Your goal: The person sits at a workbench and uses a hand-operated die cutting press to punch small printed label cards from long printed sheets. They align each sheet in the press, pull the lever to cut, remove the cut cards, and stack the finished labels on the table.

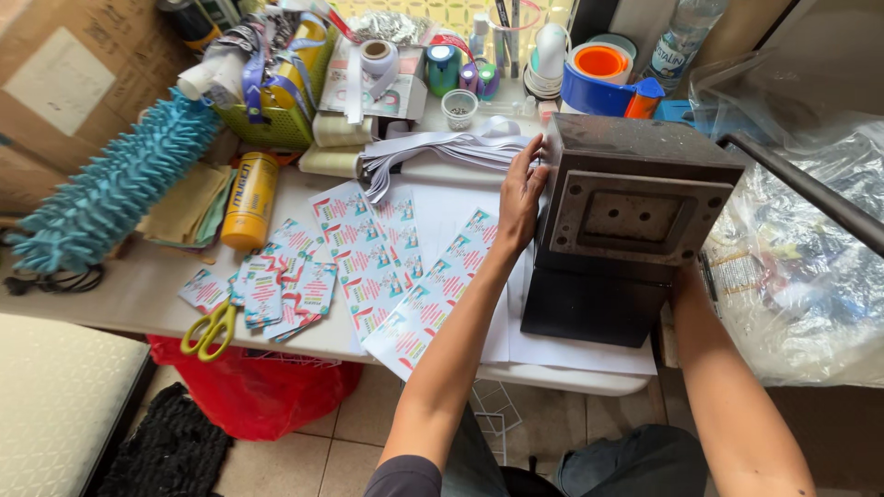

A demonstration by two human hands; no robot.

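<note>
A heavy dark metal die-cutting press [631, 221] stands on the white table [138, 290], with a long lever bar [801, 184] running off to the right. My left hand [521, 198] lies flat against the press's left side, fingers together, holding nothing. My right hand [686, 276] is mostly hidden behind the press's lower right corner; only the wrist shows. Long printed card strips [433, 294] lie just left of the press, and a pile of cut printed cards [281, 290] lies further left.
Yellow-handled scissors [210, 329] sit at the table's front edge. A yellow can [250, 201], a blue fluffy duster [110, 189], a green basket [276, 124], white ribbon strips [451, 147] and a blue tape dispenser [603, 83] crowd the back. Clear plastic bags [801, 267] lie right; a red bag [253, 391] sits below.
</note>
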